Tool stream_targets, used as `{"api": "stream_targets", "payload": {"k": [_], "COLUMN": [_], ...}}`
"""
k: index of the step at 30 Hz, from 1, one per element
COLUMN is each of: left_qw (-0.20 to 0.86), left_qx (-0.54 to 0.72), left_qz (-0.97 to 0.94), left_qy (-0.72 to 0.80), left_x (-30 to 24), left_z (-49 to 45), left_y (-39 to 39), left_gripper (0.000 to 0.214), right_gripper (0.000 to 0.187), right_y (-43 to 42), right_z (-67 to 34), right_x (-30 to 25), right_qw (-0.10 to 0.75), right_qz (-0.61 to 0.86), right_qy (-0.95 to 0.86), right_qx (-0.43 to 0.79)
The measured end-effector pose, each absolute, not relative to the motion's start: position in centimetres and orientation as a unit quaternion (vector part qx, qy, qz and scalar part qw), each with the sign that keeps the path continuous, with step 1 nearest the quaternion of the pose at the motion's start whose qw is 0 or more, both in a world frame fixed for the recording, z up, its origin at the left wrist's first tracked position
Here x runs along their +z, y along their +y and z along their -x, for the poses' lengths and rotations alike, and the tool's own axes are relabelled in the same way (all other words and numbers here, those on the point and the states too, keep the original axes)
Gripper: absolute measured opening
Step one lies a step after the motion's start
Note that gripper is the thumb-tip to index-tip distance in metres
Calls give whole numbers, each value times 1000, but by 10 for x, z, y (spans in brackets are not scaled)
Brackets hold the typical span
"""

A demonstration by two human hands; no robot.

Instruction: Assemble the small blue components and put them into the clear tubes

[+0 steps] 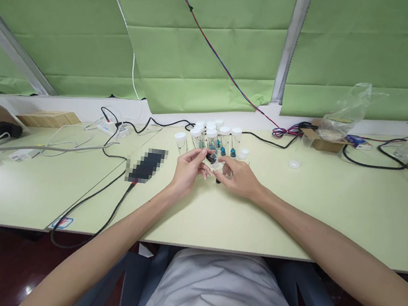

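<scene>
Handling a vial [212, 159] near the capped vials [212, 133] on the tabletop [273, 226] seems the present step. The left hand [188, 169] pinches it; whether the right hand [240, 177] grips is unclear. Steady fingertips look needed next.

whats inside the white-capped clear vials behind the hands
Teal pieces sit low in the vials toward the right. The leftmost vial shows thin lines, too fine to identify. The left hand covers some middle bottoms, hiding what lies there.

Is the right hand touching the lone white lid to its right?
Apart. The head view shows it: a strip of bare desk separates the right hand from the lid.
</scene>
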State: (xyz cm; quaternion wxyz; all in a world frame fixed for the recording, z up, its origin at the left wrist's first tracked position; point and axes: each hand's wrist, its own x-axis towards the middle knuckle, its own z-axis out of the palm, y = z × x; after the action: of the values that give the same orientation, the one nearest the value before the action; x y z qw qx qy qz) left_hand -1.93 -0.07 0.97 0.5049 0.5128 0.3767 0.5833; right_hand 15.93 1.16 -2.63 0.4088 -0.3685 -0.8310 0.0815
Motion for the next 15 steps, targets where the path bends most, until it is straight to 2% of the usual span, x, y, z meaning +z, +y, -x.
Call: {"api": "stream_targets", "payload": {"k": [15], "left_qw": [394], "left_qx": [617], "left_qz": [-539], "left_qy": [417], "left_x": [11], "left_z": [19], "left_y": [-1], "left_gripper": [33], "right_gripper": [31], "right_y": [10], "right_z": [-159], "right_x": [-24], "right_qw": [403], "right_qz": [381], "right_qy": [-827], "right_qx": [92]}}
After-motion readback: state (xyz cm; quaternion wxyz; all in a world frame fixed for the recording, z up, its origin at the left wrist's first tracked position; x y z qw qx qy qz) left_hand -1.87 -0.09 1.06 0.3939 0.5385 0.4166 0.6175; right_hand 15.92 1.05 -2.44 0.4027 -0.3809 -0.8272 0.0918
